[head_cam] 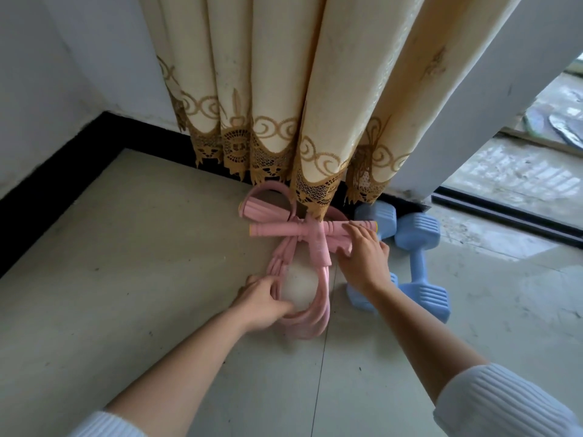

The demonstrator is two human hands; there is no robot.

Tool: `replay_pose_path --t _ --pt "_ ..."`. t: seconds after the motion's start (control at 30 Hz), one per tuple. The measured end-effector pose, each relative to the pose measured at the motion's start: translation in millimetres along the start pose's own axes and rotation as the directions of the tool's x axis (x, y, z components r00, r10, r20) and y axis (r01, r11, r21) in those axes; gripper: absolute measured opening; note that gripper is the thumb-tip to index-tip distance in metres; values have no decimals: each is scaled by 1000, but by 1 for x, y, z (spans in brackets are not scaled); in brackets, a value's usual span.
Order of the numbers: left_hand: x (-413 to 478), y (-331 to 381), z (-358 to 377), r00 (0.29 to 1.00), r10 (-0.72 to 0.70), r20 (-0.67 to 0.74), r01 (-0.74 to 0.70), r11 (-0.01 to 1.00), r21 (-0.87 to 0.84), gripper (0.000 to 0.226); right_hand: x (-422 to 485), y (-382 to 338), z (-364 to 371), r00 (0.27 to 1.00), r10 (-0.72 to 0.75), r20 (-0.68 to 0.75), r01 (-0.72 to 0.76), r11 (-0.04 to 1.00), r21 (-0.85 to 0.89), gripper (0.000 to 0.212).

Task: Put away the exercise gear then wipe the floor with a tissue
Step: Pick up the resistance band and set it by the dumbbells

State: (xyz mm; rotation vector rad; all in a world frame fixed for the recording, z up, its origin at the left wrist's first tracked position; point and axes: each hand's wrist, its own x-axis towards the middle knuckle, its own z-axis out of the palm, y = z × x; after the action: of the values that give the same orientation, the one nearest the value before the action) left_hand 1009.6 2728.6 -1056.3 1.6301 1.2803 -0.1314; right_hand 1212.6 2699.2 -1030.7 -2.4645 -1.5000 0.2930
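A room corner with a pale tiled floor (142,279), white walls (63,58) and a black skirting (63,171) along their foot; a cream curtain (277,74) with a gold lace hem hangs down to just above the tiles; on the right a dark door track (504,212) runs beside a wet, mottled surface outside.

A pink rope (318,247) lies bundled on the floor just under the curtain hem, its strands gathered into loops and tied at the middle, its two handles crossing the knot; one upper loop reaches in under the lace.

Two blue dumbbells (418,263) lie side by side just right of the rope, against the foot of the wall; the nearer one is partly hidden by the right wrist.

The hands are apart, both on the rope; the left hand (265,298) has its fingers curled round the strands on the left side of the lower loop; the right hand (362,260) rests with spread, fairly straight fingers over the right handle end and the knot, gripping nothing that I can see; white ribbed sleeves (504,405) show at both forearms.
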Motion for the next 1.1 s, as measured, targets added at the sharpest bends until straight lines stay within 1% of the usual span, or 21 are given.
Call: replay_pose_path --t 0.07,0.1,0.17,0.23,0.37,0.47,0.57,0.7,0.83,0.93,1.0,1.1 --pt "-9 9 -16 994 6 -110 2 997 75 58 -14 -11 -11 998 -28 47 27 999 19 53" --pt "-18 14 -26 987 8 -161 7 996 92 54 -22 -18 -20 997 -36 67 35 999 26 50" --pt "-46 27 -49 972 4 -233 17 996 89 51 -38 -36 -45 993 -44 108 41 999 32 47" --pt "-91 42 -74 957 -5 -291 29 997 76 48 -58 -62 -81 980 -73 183 67 997 40 46" --pt "-198 86 -136 926 -30 -377 59 996 65 43 -92 -136 -183 936 -184 302 180 983 40 45" --pt "-288 124 -184 911 -34 -411 71 995 73 42 -120 -196 -267 885 -290 364 301 953 27 49" --pt "-375 156 -227 885 -61 -462 106 992 73 40 -151 -254 -347 807 -380 452 416 909 22 53" --pt "-495 188 -274 827 -134 -546 196 979 57 40 -197 -324 -450 719 -486 497 556 831 7 51" --pt "-604 212 -297 737 -178 -652 253 967 21 41 -249 -372 -522 652 -597 467 648 759 66 48" --pt "-682 224 -283 651 -241 -720 327 945 -21 40 -296 -387 -557 588 -667 459 686 711 155 51" --pt "-732 229 -257 573 -322 -754 391 916 -94 39 -332 -389 -575 526 -705 476 714 670 203 51" --pt "-805 233 -203 433 -460 -776 466 850 -244 39 -390 -385 -599 399 -774 492 780 568 261 49"
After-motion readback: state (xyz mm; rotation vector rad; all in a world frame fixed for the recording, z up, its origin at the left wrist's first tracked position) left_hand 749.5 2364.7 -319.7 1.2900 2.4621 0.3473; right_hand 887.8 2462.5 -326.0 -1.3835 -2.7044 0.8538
